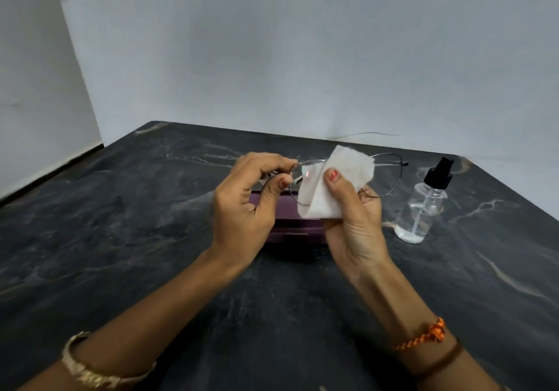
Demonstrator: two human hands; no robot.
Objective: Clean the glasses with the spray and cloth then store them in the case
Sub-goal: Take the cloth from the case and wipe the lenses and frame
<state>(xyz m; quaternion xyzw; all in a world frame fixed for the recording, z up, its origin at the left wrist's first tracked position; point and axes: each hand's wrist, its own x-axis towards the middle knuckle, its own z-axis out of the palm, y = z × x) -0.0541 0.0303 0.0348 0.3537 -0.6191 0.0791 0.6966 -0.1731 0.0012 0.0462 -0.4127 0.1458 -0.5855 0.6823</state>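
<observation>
Thin metal-framed glasses (388, 176) are held up above the table. My left hand (248, 206) pinches the frame at its left end, near the hinge. My right hand (354, 218) holds a white cloth (332, 179) folded over the left lens, thumb pressing on the near side. The right lens is uncovered. Below both hands a dark purple case (290, 224) lies shut on the table, partly hidden. A clear spray bottle (423, 209) with a black nozzle stands upright to the right of my right hand.
The dark marbled table (151, 239) runs up to a pale wall at the back and has an open edge on the left. A thin wire (369, 134) lies along the table's far edge.
</observation>
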